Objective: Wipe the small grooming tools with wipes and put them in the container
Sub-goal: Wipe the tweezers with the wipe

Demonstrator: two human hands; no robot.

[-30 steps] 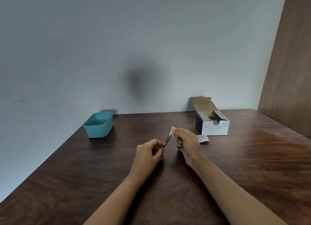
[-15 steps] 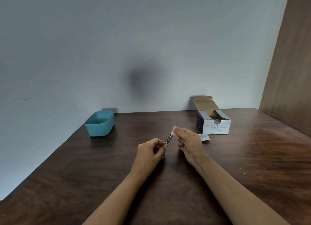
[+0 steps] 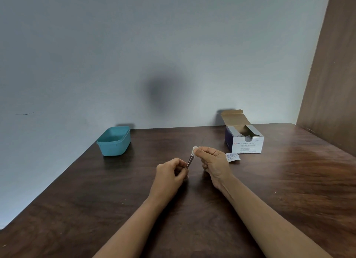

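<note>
A dark wooden bench (image 3: pixel 96 200) is seen, set against a pale wall. At its far right an open box of alcohol swabs (image 3: pixel 246 144) stands with the lid flap raised. At the far left, close to the wall, the teal container (image 3: pixel 113 142) is placed; nothing can be made out inside it from this angle.

In the middle of the bench, nearer to the person, the two hands are held just above the surface and close to each other. The left hand (image 3: pixel 170 173) is curled, and the lower end of a thin metal tool (image 3: pixel 189 161) is pinched in its fingers. The right hand (image 3: pixel 213 161) is also curled, and a small white wipe (image 3: pixel 194 151) is pinched between its thumb and fingers around the upper end of the tool. A torn wrapper (image 3: pixel 233 157) lies on the bench just in front of the box, partly hidden behind the right hand.

The long axis of the tool is tilted: it rises from the left hand up and away toward the right hand. The kind of tool cannot be told for certain; it looks like tweezers.

The wiping step is judged to be in progress. The container lies to the left and farther away from the hands, well apart from them, and the left hand, which holds the tool, is the nearer one, so the placing would probably be done by it.
</note>
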